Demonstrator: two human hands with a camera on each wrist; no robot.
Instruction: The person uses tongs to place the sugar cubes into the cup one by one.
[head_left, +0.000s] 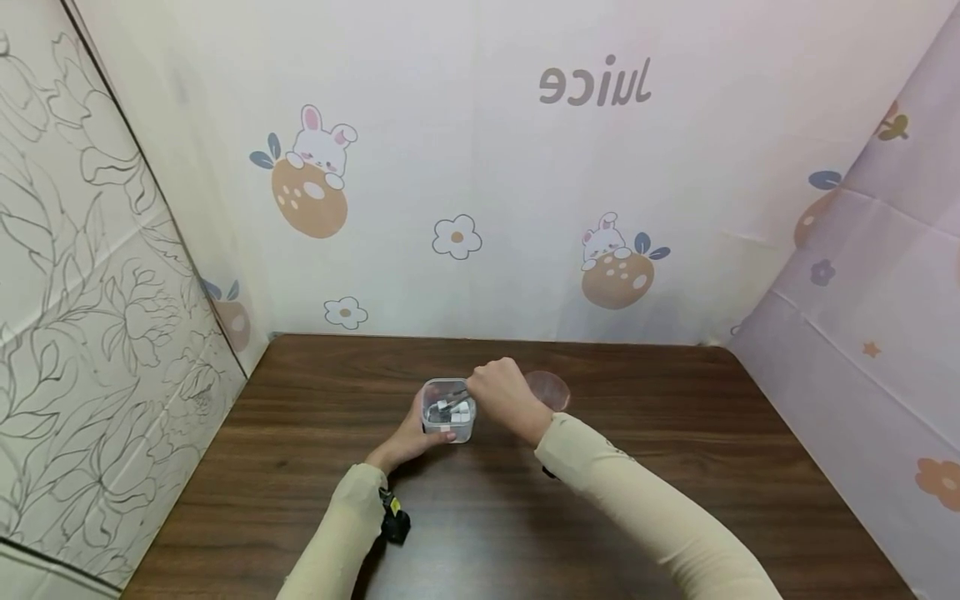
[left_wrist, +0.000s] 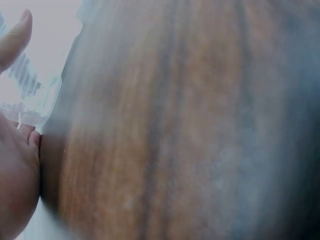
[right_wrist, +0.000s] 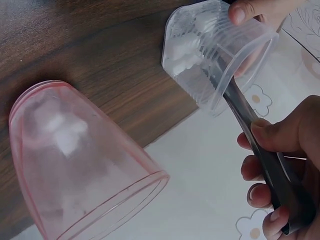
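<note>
R hand (head_left: pixel 504 390) grips tongs (right_wrist: pixel 272 175), long axis slanting left & down into clear box (head_left: pixel 463 431) w/ white cubes (head_left: pixel 460 413); L hand (head_left: pixel 408 435) holds box. Pink cup (right_wrist: pixel 107 165) stands on desk (head_left: pixel 480 542) right of box, nearer R hand, partly hidden by it in head view. Can't tell if tips pinch 1 cube.

Clear plastic container (right_wrist: pixel 222 42), glossy metal tongs (right_wrist: pixel 267 162), wood-grain tabletop (head_left: pixel 487 525)
</note>
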